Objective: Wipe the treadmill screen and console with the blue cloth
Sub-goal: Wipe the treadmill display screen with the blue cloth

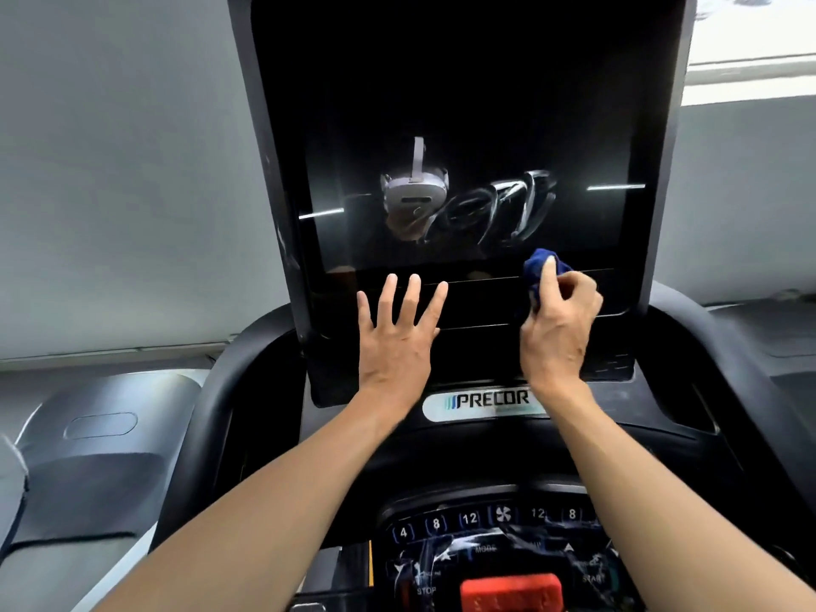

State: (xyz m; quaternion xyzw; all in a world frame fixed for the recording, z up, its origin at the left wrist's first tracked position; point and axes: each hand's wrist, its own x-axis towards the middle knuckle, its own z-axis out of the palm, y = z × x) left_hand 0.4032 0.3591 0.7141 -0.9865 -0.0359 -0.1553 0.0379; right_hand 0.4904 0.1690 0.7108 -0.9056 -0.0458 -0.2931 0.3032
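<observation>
The tall black treadmill screen (463, 103) stands straight ahead, dark and glossy with reflections. My right hand (558, 329) grips a bunched blue cloth (541, 269) and holds it against the lower right part of the screen. My left hand (399, 333) lies flat with fingers spread on the lower middle of the screen panel. Below, the console (490, 549) shows numbered keys, a fan symbol and wet smears.
A silver Precor badge (485, 401) sits under the screen. A red stop block (512, 589) is at the bottom edge of the console. Black handlebars (212, 390) curve around both sides. A neighbouring grey machine (97, 457) stands at the left.
</observation>
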